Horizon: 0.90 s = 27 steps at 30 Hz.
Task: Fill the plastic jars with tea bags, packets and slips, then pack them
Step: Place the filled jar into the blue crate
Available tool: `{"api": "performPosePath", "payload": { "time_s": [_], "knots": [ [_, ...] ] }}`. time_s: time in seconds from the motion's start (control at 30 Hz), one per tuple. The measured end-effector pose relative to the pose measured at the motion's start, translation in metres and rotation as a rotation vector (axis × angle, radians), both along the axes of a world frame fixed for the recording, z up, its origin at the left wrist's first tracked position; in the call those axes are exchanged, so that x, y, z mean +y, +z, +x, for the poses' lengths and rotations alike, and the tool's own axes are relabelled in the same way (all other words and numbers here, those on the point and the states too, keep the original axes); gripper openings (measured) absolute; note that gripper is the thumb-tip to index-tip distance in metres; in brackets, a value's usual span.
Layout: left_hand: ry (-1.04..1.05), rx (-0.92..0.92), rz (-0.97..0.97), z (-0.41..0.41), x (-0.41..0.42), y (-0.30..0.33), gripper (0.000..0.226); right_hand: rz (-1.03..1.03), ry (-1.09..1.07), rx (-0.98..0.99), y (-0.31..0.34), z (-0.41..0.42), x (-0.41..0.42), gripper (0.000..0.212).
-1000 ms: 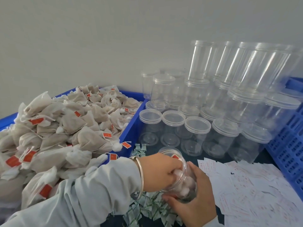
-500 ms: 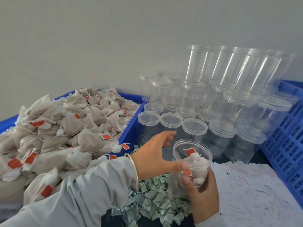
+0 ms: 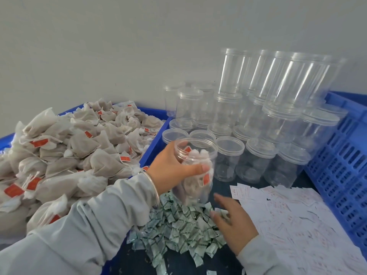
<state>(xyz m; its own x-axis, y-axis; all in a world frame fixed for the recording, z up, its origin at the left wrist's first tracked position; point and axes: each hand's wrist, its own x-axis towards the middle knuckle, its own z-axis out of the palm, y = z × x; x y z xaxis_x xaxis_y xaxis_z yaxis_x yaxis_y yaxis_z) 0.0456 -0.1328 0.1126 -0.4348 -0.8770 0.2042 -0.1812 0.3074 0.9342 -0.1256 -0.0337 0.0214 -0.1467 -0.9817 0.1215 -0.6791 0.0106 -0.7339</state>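
Head view: jar in left hand; right hand seemingly on packets

Crate: cut off at right edge. Slips: print too blurred to read. Right hand: motion-blurred.

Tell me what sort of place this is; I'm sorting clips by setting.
Probably a small hand-packing workstation. A blue bin heaped with tea bags, stacks of empty plastic jars, and loose piles of packets and slips suggest batch filling.
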Motion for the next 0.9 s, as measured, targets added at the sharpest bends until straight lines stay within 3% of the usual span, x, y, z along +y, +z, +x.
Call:
{"api": "performPosePath", "payload": {
  "time_s": [0.07, 0.17, 0.37, 0.57, 0.67, 0.77, 0.9],
  "knots": [
    [0.098, 0.046, 0.015, 0.003, -0.004, -0.002, 0.080, 0.108, 0.087, 0.338, -0.007, 0.002, -0.002, 0.050],
    [0.123, 0.006, 0.060, 0.005, -0.008, -0.006, 0.088, 0.117, 0.110, 0.479, -0.013, 0.008, -0.007, 0.044],
    [0.068, -0.093, 0.052, 0.000, -0.007, -0.007, 0.090, 0.021, 0.000, 0.383, -0.015, 0.004, -0.016, 0.028],
    [0.022, -0.195, 0.012, 0.000, -0.004, -0.007, 0.084, -0.157, -0.227, 0.064, 0.002, -0.003, -0.009, 0.022],
    [0.048, -0.258, -0.019, 0.002, 0.000, -0.007, 0.086, -0.340, -0.352, -0.031, 0.030, -0.009, -0.006, 0.022],
    [0.022, -0.362, -0.091, 0.000, 0.004, -0.008, 0.089, -0.550, -0.298, -0.017, 0.064, -0.007, -0.003, 0.024],
    [-0.065, -0.427, -0.129, -0.003, 0.010, -0.007, 0.089, -0.589, -0.125, -0.017, 0.092, 0.010, -0.007, 0.025]
  ]
}}
